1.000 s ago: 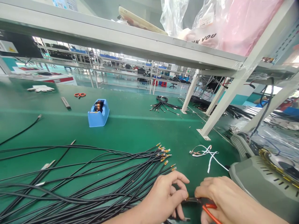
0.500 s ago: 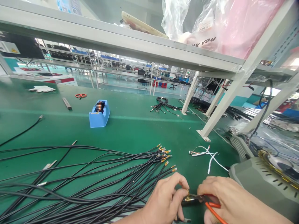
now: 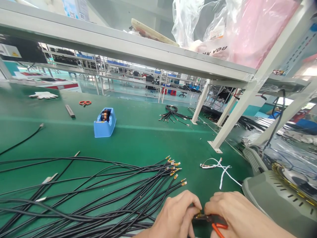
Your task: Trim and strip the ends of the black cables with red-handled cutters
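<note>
My left hand [image 3: 177, 213] is closed in a pinch on the small gold-coloured end of a cable, mostly hidden by the fingers. Close on its right, my right hand [image 3: 230, 211] is wrapped round orange-handled scissors [image 3: 218, 228]. Their metal blades point left and meet the pinched end between both hands; whether they touch it I cannot tell. Beside my left hand lies a bundle of black cables [image 3: 138, 191], whose tips [image 3: 174, 167] carry amber tape and metal connectors.
A blue tape dispenser [image 3: 105, 124] with an amber roll stands behind the cables. Further back lie red-handled scissors [image 3: 85, 103], a white glove [image 3: 43, 95] and coiled cables [image 3: 172, 112]. White strips [image 3: 220, 167] and a grey-green machine [image 3: 277, 198] are at right, below a shelf [image 3: 148, 49].
Both hands sit slightly lower in view and closer together; my right hand has shifted left with the scissors. The whole view has tilted a little.
</note>
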Action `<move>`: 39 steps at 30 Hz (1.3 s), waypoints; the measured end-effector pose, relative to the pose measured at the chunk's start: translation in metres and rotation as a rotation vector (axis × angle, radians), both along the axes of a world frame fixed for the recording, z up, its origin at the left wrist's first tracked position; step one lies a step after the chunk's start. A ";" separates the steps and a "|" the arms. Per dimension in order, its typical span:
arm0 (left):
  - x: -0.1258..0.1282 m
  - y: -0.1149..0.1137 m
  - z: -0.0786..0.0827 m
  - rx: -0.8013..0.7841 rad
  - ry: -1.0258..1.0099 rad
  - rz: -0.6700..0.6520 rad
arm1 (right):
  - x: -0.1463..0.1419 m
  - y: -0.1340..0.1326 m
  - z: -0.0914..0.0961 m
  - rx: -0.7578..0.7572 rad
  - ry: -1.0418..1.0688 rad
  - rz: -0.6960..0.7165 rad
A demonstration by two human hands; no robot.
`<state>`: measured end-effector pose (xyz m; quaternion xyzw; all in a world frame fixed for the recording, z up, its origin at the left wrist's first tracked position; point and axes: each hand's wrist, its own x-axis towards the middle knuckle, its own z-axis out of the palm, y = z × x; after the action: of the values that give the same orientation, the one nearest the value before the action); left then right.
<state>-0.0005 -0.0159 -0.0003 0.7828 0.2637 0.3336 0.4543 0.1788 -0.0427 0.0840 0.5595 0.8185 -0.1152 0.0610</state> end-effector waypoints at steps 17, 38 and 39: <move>0.003 0.003 -0.008 -0.216 -0.157 0.057 | 0.021 -0.004 -0.001 0.030 -0.040 -0.021; 0.007 0.005 -0.009 -0.327 -0.177 0.120 | -0.002 -0.006 -0.076 -0.178 1.135 -0.402; 0.007 0.005 -0.009 -0.315 -0.175 0.118 | -0.003 -0.005 -0.077 -0.225 1.200 -0.426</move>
<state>0.0064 -0.0113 -0.0091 0.6532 0.3174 0.3812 0.5721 0.1756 -0.0473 0.0065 0.5381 0.5645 -0.5026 -0.3730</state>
